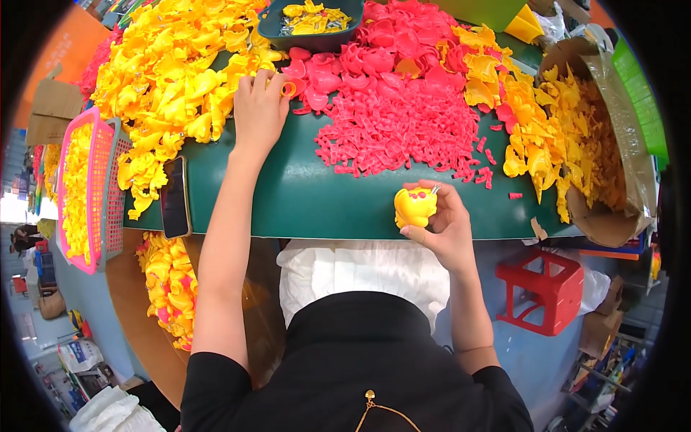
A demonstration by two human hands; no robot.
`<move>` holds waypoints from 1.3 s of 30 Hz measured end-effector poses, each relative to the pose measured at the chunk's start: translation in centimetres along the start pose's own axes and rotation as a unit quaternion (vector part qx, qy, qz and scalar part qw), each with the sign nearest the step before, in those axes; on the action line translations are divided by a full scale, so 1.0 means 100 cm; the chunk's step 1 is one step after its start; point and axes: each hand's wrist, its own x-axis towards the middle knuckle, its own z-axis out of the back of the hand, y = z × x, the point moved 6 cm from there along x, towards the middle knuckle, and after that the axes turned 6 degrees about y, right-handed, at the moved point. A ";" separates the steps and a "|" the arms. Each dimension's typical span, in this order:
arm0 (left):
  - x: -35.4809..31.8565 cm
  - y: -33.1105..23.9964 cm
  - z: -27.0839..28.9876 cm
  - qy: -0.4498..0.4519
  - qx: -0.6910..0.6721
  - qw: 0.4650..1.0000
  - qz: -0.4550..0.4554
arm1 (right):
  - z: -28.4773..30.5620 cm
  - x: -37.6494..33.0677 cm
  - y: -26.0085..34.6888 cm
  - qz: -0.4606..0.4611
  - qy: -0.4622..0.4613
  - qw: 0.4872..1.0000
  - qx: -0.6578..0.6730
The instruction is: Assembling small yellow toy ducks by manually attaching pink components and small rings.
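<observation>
My right hand [448, 219] holds a small yellow plastic toy [415, 207] above the table's near edge. The toy is rounded, has pinkish-red spots, and a small metal clasp [435, 189] sticks up at its top. My left hand [260, 108] reaches forward to the border between the yellow and pink parts, its fingers bent downward and closed. A yellow ring-shaped piece [288, 88] shows beside its thumb; the fingertips are hidden, so what they grip is unclear. Under and beyond that hand spreads a pile of yellow plastic shells [173, 79].
Pink shells [403, 36] and small pink pieces [403, 129] cover the middle of the green table [309, 194]. A dark tray [270, 21] stands at the back. A phone [175, 198] and a pink basket [93, 216] are left, a cardboard box [612, 223] right, a red stool [558, 295] below.
</observation>
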 end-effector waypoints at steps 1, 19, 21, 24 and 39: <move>0.003 0.004 0.000 0.001 0.000 1.000 0.002 | 0.000 0.000 -0.001 -0.001 0.001 1.000 -0.001; -0.095 -0.141 0.027 0.154 -0.335 0.929 -0.032 | -0.018 0.014 -0.014 0.054 -0.003 0.996 0.074; -0.098 -0.136 0.022 0.193 -0.377 0.906 -0.021 | -0.021 0.011 -0.014 0.042 -0.025 0.998 -0.046; -0.098 -0.127 0.027 0.242 -0.425 0.872 -0.016 | -0.032 0.007 0.003 0.136 -0.036 0.964 -0.225; -0.118 -0.103 0.046 0.094 -0.574 0.804 0.127 | -0.051 0.008 -0.003 0.135 0.001 0.928 -0.348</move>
